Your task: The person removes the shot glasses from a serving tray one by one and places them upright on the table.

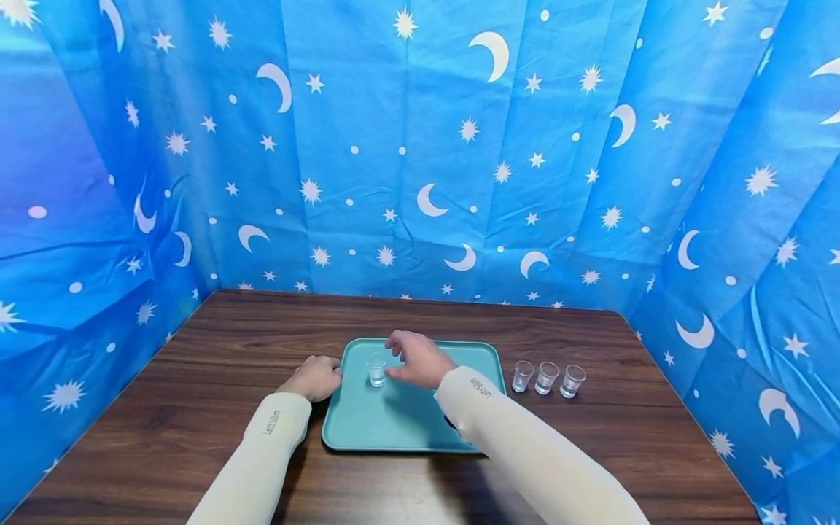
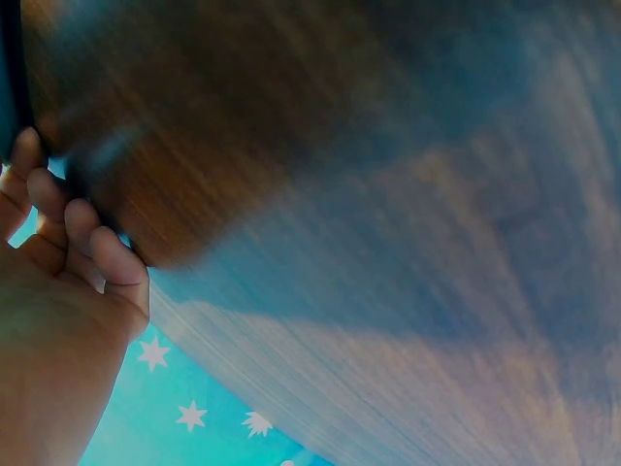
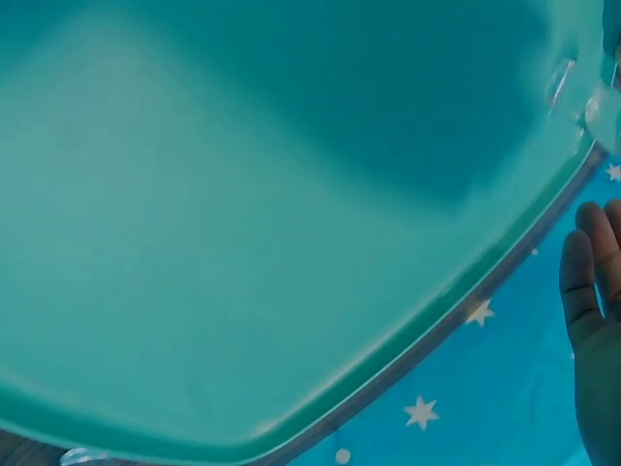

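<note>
A small clear shot glass point(image 1: 377, 370) stands upright on the left part of a green tray point(image 1: 407, 423). My right hand point(image 1: 420, 359) is over the tray just right of this glass, its fingers spread and curved and its thumb close to the glass. In the right wrist view the shot glass point(image 3: 604, 118) shows at the right edge, above the extended fingers point(image 3: 580, 282). At the tray's left rim, my left hand point(image 1: 316, 377) holds the edge with bent fingers point(image 2: 118, 260).
Three more clear shot glasses stand in a row right of the tray: a near one point(image 1: 522, 377), a middle one point(image 1: 547, 378) and an outer one point(image 1: 572, 381). The dark wooden table point(image 1: 630, 437) is bordered by a blue curtain point(image 1: 367, 182) with moons and stars.
</note>
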